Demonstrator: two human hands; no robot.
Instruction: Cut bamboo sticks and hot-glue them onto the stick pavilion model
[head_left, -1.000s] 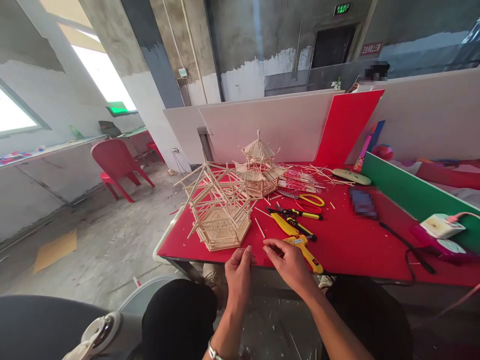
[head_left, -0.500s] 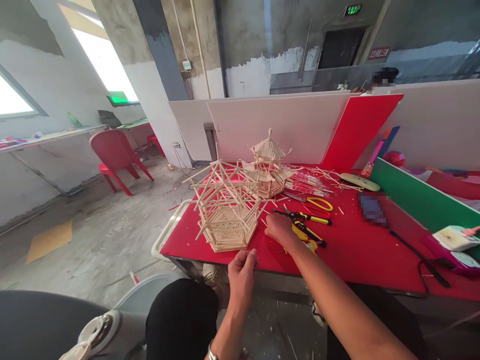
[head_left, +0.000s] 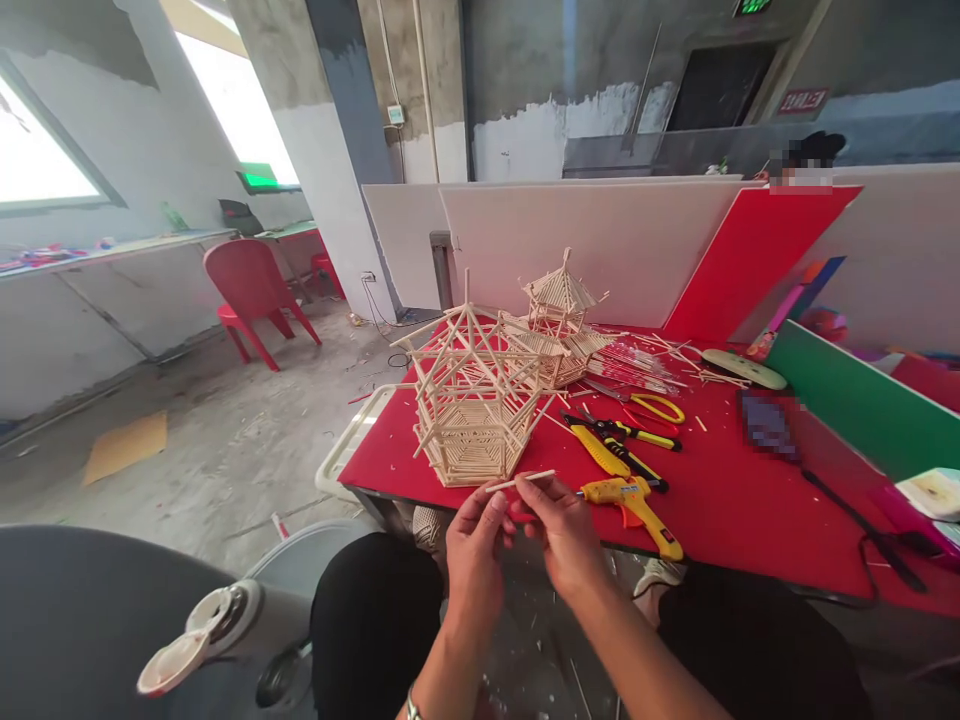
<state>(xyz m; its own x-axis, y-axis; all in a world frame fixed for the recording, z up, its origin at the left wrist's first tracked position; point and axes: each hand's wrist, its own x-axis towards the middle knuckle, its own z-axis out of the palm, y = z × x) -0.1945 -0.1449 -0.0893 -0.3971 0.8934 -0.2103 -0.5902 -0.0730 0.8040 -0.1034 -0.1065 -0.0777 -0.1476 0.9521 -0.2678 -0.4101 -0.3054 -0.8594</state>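
A short, thin wooden stick lies level between my hands, just past the table's front edge. My right hand pinches it between thumb and fingers. The fingers of my left hand are closed at its left end. Right behind them stands an open, many-sided pavilion frame built of such sticks, with bare roof ribs and a slatted base. A yellow glue gun lies on its side by my right hand. Beyond it are yellow-and-black pliers and a yellow-handled utility knife.
A two-tier stick pavilion stands farther back, beside loose sticks in plastic wrapping. Yellow-handled scissors lie on the red table. A green board borders the right side. A white flask stands low left.
My right hand has come back from beside the tools to my left hand, and the stick now shows between them. The glue gun and knife are uncovered. The view has shifted slightly.
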